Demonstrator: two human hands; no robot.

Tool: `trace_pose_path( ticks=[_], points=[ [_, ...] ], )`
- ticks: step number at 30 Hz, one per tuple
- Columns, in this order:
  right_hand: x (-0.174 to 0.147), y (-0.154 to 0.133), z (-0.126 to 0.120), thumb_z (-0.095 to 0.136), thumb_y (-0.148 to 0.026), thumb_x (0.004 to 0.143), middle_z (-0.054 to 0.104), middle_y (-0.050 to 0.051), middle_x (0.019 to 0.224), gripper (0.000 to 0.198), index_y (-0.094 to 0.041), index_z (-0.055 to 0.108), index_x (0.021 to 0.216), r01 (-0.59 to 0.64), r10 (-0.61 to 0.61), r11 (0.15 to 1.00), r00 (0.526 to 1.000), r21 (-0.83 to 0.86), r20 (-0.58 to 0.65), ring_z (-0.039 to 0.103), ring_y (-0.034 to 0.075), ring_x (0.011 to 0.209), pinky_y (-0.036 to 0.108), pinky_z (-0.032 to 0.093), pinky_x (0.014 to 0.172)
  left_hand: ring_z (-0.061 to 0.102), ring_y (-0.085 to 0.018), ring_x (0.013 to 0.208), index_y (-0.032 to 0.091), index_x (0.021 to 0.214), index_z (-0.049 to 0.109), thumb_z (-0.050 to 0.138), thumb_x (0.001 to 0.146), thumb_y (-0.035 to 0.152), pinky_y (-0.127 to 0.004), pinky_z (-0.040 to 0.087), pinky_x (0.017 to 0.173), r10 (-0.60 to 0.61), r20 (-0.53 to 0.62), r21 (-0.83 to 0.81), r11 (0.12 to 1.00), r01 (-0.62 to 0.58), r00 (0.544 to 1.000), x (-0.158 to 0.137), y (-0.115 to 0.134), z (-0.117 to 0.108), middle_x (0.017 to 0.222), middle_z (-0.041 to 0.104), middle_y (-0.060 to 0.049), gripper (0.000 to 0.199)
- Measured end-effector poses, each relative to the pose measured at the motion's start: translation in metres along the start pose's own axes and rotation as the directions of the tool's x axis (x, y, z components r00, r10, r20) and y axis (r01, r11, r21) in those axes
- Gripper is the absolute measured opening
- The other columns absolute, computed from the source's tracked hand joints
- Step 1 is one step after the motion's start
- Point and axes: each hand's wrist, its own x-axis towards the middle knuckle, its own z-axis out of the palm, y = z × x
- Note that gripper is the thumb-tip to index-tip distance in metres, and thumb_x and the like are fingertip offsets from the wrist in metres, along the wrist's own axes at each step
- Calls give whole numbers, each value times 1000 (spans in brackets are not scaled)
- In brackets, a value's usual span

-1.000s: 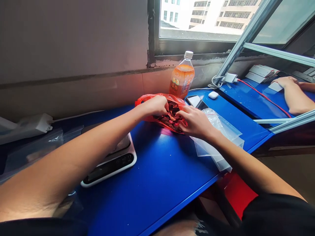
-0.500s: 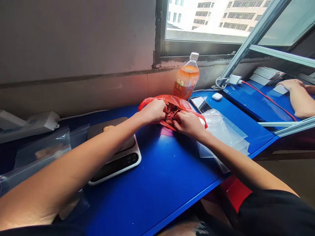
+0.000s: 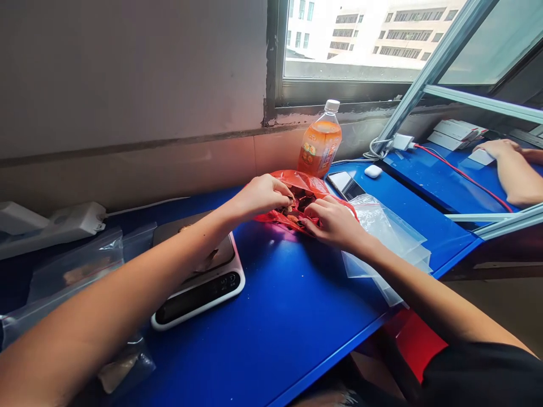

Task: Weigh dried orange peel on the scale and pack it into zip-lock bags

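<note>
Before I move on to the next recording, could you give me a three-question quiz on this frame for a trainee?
1. True or false: the bottle stands upright behind the red bag, its white cap on.
2. Which device does the left forearm partly hide in this view?
3. Where are the fingers of the right hand?
A) Around the bottle's neck
B) At the mouth of the red bag
C) On the phone

Key:
1. True.
2. The scale, with its white edge and dark display.
3. B.
</note>
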Motion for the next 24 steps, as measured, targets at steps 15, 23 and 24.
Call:
trace_pose_path(
  ticks=[15, 23, 24],
  points=[
    [71, 1, 7, 51, -16, 83, 72, 15, 85, 22, -14, 73, 77, 65, -25, 972, 984, -225, 177, 66, 25, 76, 33, 42, 68, 70, -20, 74, 21, 88, 80, 75, 66, 40, -25, 54, 65, -386, -194, -356, 885, 302, 902, -110, -30, -48, 83, 78, -5, 29],
    [28, -6, -21, 50, -29, 86, 69, 8, 77, 19, -20, 61, 72, -38, 49, 998, 958, 46, -284, 59, 22, 72, 33, 42, 66, 72, -26, 87, 25, 85, 81, 75, 65, 40, -30, 57, 75, -513, -316, -397, 835, 380, 798, -180, -37, -44, 92, 79, -5, 26],
    [20, -12, -26, 51, -30, 87, 69, 8, 78, 18, -21, 61, 74, -9, 54, 991, 940, 134, -337, 59, 21, 70, 33, 43, 65, 72, -26, 86, 25, 84, 81, 76, 64, 40, -30, 56, 74, -538, -325, -426, 818, 388, 777, -189, -38, -40, 91, 79, -5, 26]
  ],
)
